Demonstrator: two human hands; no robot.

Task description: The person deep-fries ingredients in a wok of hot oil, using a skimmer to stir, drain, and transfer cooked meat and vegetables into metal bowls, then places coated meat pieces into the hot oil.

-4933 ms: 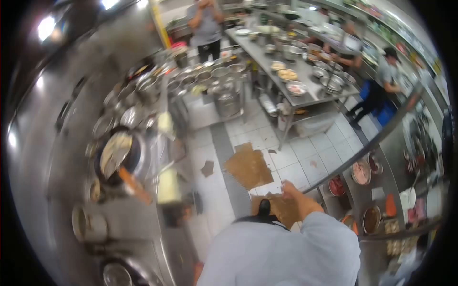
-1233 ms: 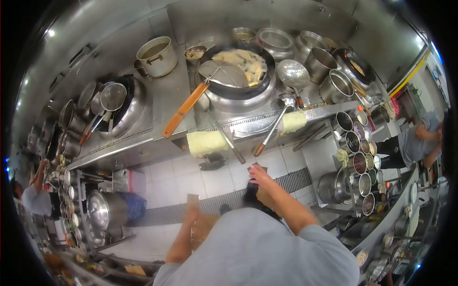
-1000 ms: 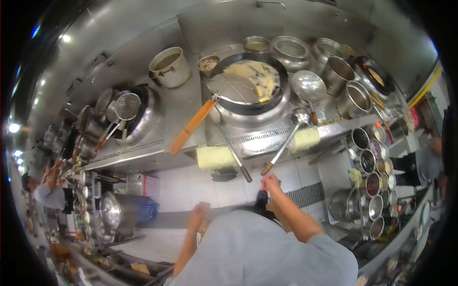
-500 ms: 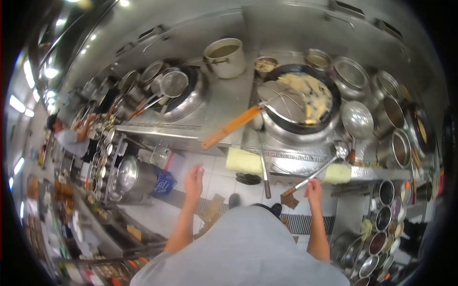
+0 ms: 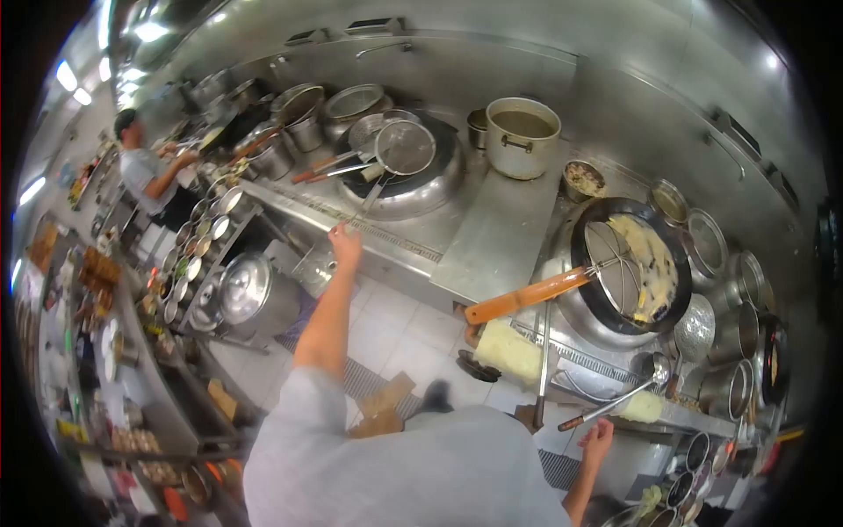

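My left hand is stretched out to the front edge of the left stove. Its fingers are closed at the end of the handle of a round mesh strainer, which lies over the left wok. My right hand hangs low at my right side, fingers loosely bent and holding nothing. Close to it is the wooden end of a ladle resting across the stove edge. A large strainer with a wooden handle lies across the right wok, above pale yellow liquid with dark pieces.
A tall pot of liquid stands between the woks. A perforated skimmer and several steel pots are at the right. Folded yellow cloths lie on the stove edge. A co-worker stands farther left; a lidded pot is below.
My view has turned left, and the stove now appears farther right. My left hand has reached forward to the strainer handle on the left wok. My right hand has dropped lower in view.
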